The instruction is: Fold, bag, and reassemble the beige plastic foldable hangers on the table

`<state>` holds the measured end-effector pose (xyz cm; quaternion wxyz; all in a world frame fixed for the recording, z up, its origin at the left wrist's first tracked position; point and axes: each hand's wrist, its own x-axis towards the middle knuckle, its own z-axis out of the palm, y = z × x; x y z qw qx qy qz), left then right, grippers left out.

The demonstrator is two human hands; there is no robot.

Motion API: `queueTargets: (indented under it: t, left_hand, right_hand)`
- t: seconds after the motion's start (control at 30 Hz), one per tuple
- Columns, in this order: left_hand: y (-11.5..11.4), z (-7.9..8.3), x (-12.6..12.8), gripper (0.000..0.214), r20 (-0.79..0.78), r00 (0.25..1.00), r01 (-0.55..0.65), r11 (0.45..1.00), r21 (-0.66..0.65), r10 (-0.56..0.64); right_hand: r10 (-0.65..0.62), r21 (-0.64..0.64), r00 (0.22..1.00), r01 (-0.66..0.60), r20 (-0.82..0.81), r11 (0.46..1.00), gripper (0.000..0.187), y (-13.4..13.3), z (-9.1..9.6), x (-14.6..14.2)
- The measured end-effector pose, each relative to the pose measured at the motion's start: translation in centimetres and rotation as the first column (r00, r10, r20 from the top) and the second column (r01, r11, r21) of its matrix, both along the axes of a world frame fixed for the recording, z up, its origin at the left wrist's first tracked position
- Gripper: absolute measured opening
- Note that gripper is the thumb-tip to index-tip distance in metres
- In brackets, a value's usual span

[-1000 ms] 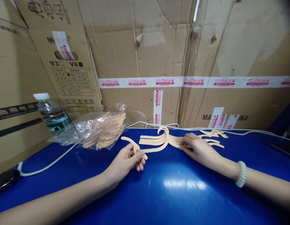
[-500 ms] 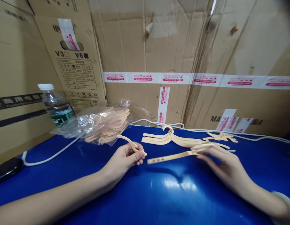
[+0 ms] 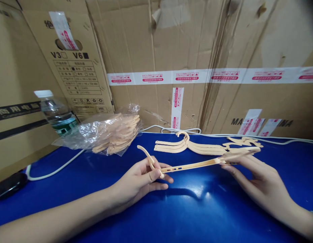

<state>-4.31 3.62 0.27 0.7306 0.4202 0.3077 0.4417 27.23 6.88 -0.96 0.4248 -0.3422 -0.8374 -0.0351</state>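
Between thumb and fingers, my left hand point(image 3: 146, 175) pinches a small curved beige hook piece point(image 3: 147, 157) with a short stub at its lower end. My right hand point(image 3: 260, 179) grips a beige plastic hanger point(image 3: 197, 165) by its middle and far end. The hanger's slotted end reaches across to my left fingers, right beside the hook piece; whether the two parts touch, I cannot tell. Behind them, a row of assembled beige hangers point(image 3: 168, 146) lies on the blue table point(image 3: 191, 216). Several loose hook pieces point(image 3: 243, 142) lie to the right of that row.
A clear plastic bag point(image 3: 87, 130) holding a stack of beige hanger parts point(image 3: 123, 135) sits at back left. Behind it stands a water bottle point(image 3: 57, 113). A black device point(image 3: 10, 185) and white cable point(image 3: 55, 170) lie at left. Cardboard point(image 3: 151, 101) walls the back.
The slotted end of the hanger has come to my left fingers, beside the hook piece. My left hand has moved slightly right and its lower fingers have spread. The view has shifted a little.
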Motion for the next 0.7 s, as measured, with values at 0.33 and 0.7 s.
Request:
queueTargets:
  t: [0.33, 0.7]
  left_hand:
    - [0.06, -0.18, -0.09, 0.029, 0.011, 0.999, -0.034, 0.998, -0.045, 0.035]
    - [-0.16, -0.30, 0.34, 0.029, -0.004, 0.985, -0.171, 0.985, -0.032, 0.171]
  right_hand:
    - [0.062, 0.015, 0.998, -0.062, -0.009, 0.998, 0.028, -0.23, -0.07, -0.07]
    - [0.084, 0.111, 0.996, -0.088, 0.039, 0.990, 0.022, -0.70, 0.36, -0.33]
